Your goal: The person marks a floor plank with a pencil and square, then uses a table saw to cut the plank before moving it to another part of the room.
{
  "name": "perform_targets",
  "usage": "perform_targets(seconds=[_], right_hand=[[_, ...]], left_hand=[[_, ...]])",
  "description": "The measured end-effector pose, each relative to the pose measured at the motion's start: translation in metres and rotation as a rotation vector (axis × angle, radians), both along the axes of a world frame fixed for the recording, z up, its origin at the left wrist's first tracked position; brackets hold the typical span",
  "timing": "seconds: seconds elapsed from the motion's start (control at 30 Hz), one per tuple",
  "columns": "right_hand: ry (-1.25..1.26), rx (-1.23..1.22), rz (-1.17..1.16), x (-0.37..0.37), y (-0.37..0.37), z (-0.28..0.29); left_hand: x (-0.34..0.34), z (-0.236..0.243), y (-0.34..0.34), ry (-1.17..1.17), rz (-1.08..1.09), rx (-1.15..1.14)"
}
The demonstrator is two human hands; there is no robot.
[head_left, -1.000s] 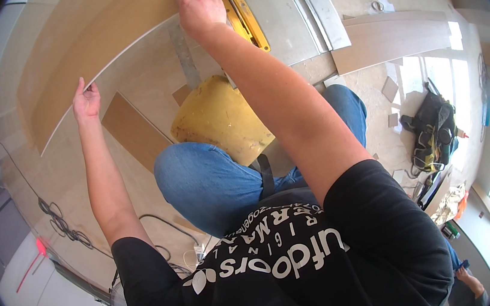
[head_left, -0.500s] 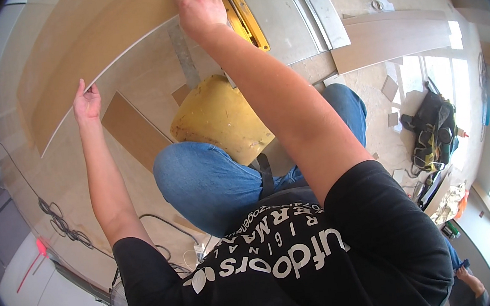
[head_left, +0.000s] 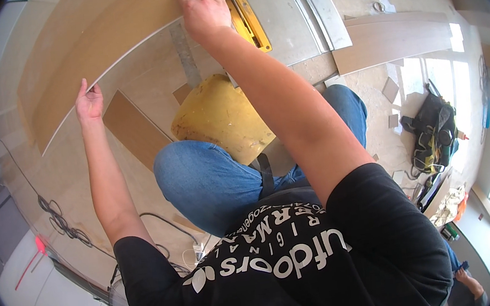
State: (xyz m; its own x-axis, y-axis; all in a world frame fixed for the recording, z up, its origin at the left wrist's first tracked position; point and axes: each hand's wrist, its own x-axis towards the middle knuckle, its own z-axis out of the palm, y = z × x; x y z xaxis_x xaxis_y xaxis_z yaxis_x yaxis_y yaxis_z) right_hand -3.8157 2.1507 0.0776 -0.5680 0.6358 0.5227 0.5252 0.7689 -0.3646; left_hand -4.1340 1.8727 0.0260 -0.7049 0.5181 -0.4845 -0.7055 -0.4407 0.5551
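Observation:
My left hand [head_left: 90,102] grips the white-edged long edge of a large tan board [head_left: 103,21], fingers curled at its underside. My right hand [head_left: 203,9] lies on top of the board near its right end, fingers stretched out. Just right of that hand is a yellow metal plate with a slot [head_left: 254,28], set beside a grey metal table surface [head_left: 284,15] with a rail. A dusty yellow machine body [head_left: 217,117] sits below the board, between my knees; part of it is hidden by my right arm.
A narrow board [head_left: 127,124] lies on the floor at left, near tangled cables [head_left: 63,225] and a fan [head_left: 120,303]. At right are a long pale board [head_left: 395,42], small offcuts [head_left: 390,88] and a black tool bag [head_left: 430,132]. Another person's arm [head_left: 471,281] shows at lower right.
Both my hands and the board have shifted very slightly to the right. My grip and the things on the floor look the same.

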Motion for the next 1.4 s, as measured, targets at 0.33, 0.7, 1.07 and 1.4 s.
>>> perform_targets(seconds=[0.33,0.7,1.07,1.4], right_hand=[[0.009,0.008,0.008,0.002,0.0,-0.009],[0.033,0.002,0.024,0.007,-0.007,-0.01],[0.0,-0.027,0.035,0.014,-0.014,-0.009],[-0.034,-0.007,0.031,0.022,-0.02,-0.006]], left_hand=[[0.015,0.006,0.0,0.037,0.022,-0.04],[0.02,0.002,-0.011,0.049,0.01,-0.029],[0.03,0.004,-0.019,0.046,0.008,-0.029],[0.039,0.003,-0.027,0.061,0.002,-0.041]])
